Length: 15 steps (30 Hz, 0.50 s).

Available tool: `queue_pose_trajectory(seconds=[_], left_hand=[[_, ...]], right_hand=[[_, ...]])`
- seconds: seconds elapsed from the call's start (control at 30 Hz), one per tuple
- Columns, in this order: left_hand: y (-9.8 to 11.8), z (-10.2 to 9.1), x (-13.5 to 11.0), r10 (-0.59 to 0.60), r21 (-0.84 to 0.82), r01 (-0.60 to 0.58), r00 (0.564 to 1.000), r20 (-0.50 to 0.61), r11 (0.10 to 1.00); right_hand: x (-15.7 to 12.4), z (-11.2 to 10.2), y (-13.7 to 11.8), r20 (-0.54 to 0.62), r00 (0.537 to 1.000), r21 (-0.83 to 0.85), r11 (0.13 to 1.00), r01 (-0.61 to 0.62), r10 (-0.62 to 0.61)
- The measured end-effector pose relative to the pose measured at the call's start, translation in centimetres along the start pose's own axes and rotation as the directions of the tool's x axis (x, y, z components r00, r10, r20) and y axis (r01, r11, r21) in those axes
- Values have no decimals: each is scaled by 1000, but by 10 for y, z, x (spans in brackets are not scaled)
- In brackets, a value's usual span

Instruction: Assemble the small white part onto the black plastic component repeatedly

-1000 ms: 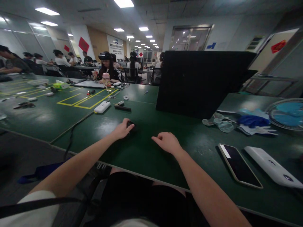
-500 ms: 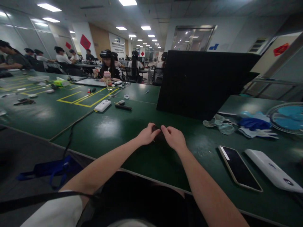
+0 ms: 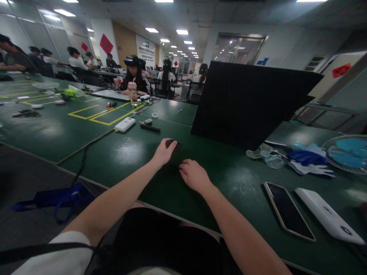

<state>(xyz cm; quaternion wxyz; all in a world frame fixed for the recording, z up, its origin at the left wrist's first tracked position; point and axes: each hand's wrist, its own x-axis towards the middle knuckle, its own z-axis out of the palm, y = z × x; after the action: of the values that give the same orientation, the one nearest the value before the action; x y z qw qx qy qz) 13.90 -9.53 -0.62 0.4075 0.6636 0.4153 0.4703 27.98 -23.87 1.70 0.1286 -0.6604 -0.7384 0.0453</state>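
My left hand (image 3: 164, 152) is closed around a small dark object (image 3: 177, 144), its thumb on top, just above the green table (image 3: 137, 168). What kind of thing this is I cannot make out. Nearer to me and to the right, my right hand (image 3: 195, 175) is low over the table, fingers bent and drawn together. Whatever its fingertips may pinch is hidden or too small to name. A gap separates the two hands.
A large black panel (image 3: 246, 103) stands beyond my hands. To the right lie a phone (image 3: 289, 210), a white power bank (image 3: 328, 215), gloves (image 3: 308, 158) and a fan (image 3: 348, 151). Another power bank (image 3: 125, 124) and a black bar (image 3: 150, 127) lie left. A person (image 3: 136, 78) sits opposite.
My hands have come apart. The left has moved left and away from me with the dark object; the right has shifted left and slightly nearer to me. The view has tilted slightly.
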Motion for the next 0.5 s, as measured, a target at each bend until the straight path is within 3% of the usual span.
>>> queue_pose_trajectory(seconds=[0.17, 0.3, 0.5], left_hand=[[6, -15, -20, 106, 136, -144, 962, 251, 980], [5, -25, -23, 113, 205, -172, 956, 272, 963], [3, -21, -26, 117, 289, -220, 935, 336, 932]], right_hand=[[-9, -4, 15, -45, 993, 109, 989, -103, 108], [-4, 0, 18, -74, 978, 89, 978, -187, 194], [1, -3, 24, -65, 972, 131, 967, -217, 227]])
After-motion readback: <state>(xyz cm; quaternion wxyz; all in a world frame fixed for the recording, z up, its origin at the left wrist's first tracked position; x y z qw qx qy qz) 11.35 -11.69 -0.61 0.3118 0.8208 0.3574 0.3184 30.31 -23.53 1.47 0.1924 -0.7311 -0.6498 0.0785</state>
